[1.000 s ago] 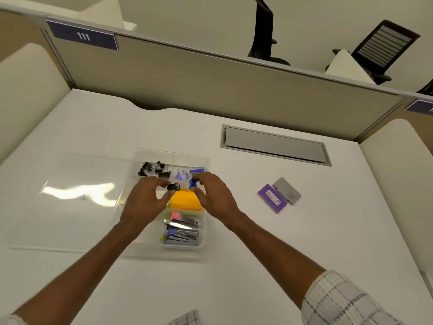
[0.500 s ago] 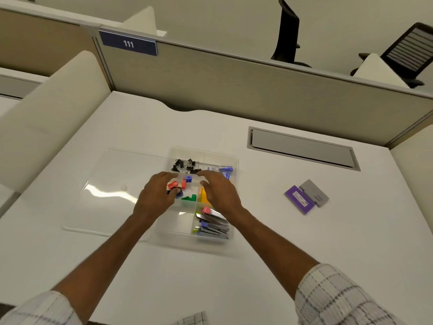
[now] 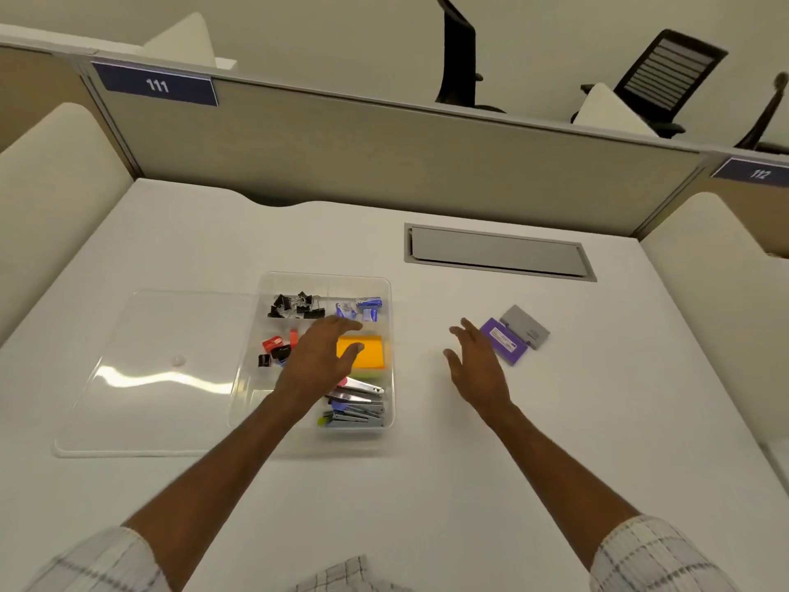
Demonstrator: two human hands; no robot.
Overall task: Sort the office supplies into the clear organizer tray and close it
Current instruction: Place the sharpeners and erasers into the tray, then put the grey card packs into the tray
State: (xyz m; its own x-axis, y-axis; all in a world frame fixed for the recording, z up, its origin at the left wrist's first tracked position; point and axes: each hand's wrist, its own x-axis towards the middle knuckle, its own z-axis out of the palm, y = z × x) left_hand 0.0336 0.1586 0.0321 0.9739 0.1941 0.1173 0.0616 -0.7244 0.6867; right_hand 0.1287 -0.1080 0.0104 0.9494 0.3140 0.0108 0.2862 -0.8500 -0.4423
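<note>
The clear organizer tray sits mid-desk with its lid off. Its compartments hold black binder clips, blue staple boxes, red and black sharpeners, a yellow sticky-note pad and several staplers. My left hand hovers over the tray's middle, fingers straight, holding nothing. My right hand is out over the desk to the right of the tray, fingers spread, just short of a purple box and a grey box.
The clear lid lies flat to the left of the tray. A grey cable hatch is set in the desk at the back right. Beige partition panels fence the desk behind and on both sides.
My right hand has left the tray and moved right towards the purple and grey boxes. My left hand has let go of the small items, which now lie in the tray's left compartment.
</note>
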